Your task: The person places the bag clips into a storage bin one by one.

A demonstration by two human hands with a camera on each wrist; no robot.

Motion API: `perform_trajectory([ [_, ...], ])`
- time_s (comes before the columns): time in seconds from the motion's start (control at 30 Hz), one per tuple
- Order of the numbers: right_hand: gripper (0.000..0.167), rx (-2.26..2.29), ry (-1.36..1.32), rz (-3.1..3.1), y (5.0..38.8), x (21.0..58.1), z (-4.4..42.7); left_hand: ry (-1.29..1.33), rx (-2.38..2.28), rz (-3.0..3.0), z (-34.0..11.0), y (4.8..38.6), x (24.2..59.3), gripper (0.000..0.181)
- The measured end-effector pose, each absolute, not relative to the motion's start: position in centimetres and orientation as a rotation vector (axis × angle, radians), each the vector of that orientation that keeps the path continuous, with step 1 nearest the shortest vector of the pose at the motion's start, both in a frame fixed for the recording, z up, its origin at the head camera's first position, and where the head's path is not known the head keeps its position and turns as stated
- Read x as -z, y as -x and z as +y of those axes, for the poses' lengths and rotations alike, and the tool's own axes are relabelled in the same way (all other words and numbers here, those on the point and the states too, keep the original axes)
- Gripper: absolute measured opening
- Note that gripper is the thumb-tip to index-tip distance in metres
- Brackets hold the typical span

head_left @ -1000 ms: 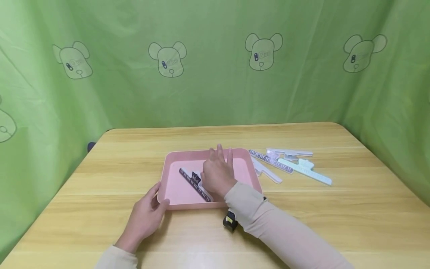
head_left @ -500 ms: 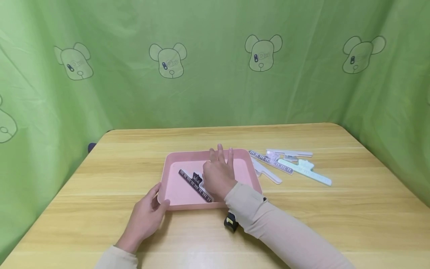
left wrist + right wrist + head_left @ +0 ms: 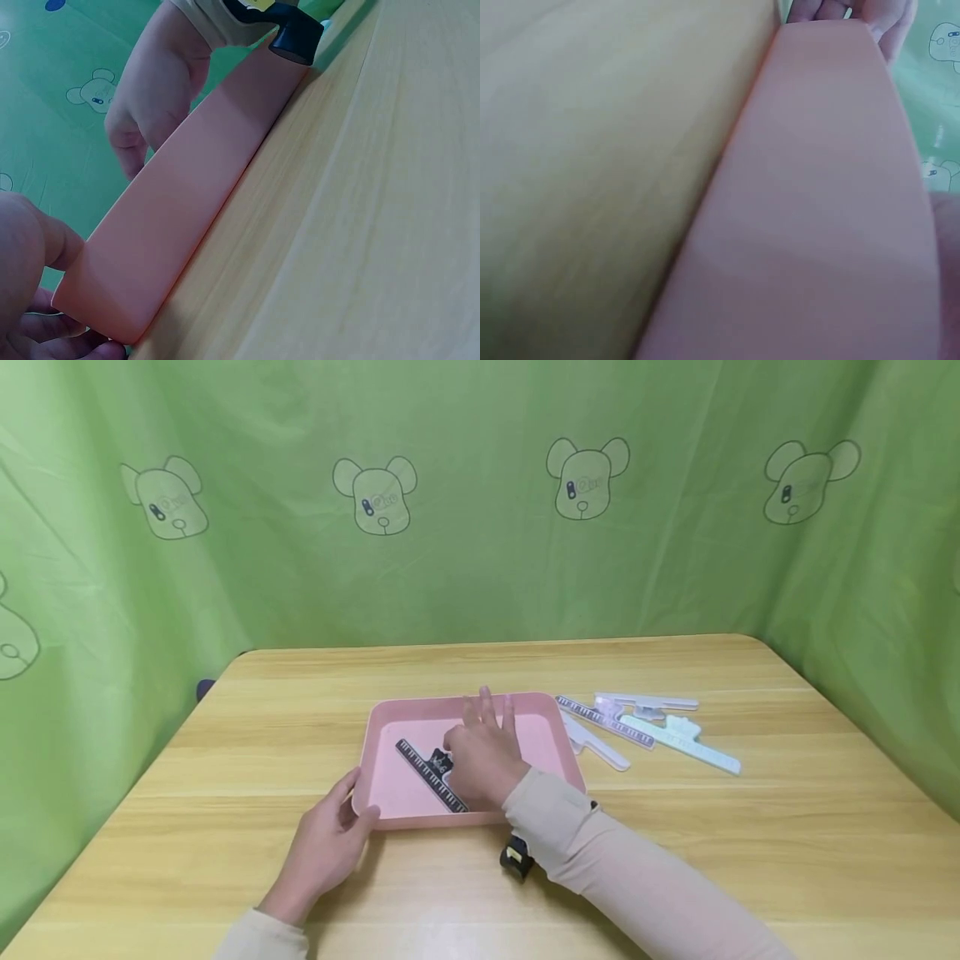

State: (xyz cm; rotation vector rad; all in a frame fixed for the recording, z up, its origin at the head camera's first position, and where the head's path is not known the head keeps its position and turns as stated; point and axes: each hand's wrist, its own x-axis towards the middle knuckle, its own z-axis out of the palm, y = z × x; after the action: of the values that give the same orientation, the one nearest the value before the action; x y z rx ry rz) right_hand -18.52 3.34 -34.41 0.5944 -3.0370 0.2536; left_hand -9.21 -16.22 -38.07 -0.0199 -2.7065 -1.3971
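A pink tray [image 3: 384,789] stands on the wooden table. My left hand [image 3: 324,843] grips its near left corner, thumb on the rim and fingers round the side, as the left wrist view also shows. Inside the tray lies a black sheet-music clip [image 3: 424,772] with a piano-key pattern, slanting down to the right. My right hand [image 3: 486,756] reaches into the tray and appears to pinch this clip at its right side; thumb and contact are hidden, while the other fingers point up and away. In the right wrist view the tray's front wall [image 3: 817,187] hides the clip.
Just right of the tray several more clips lie close together: a piano-key one [image 3: 607,722], a pale blue one [image 3: 686,743], and white ones [image 3: 600,745]. A black wrist device [image 3: 516,857] hangs under the right cuff. A green curtain [image 3: 480,577] encloses the table.
My right hand has shifted slightly left within the tray, and the piano-key clip has slid a little left with it. My left hand and the tray have stayed in place.
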Motion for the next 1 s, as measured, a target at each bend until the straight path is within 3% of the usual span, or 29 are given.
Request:
perform_trajectory([
  [0.27, 0.037, -0.248, -0.629, -3.058, 18.3, 34.1, 3.1, 0.004, 1.387, -2.720, -16.3, 9.2, 38.1, 0.063],
  [0.5, 0.010, -0.255, -0.622, -3.039, 18.4, 34.3, 2.9, 0.010, 1.391, -2.720, -16.3, 9.2, 38.0, 0.063],
  [1.0, 0.029, -0.230, -0.651, -3.025, 18.1, 34.7, 1.4, 0.010, 1.392, -2.718, -16.2, 9.2, 38.1, 0.063],
])
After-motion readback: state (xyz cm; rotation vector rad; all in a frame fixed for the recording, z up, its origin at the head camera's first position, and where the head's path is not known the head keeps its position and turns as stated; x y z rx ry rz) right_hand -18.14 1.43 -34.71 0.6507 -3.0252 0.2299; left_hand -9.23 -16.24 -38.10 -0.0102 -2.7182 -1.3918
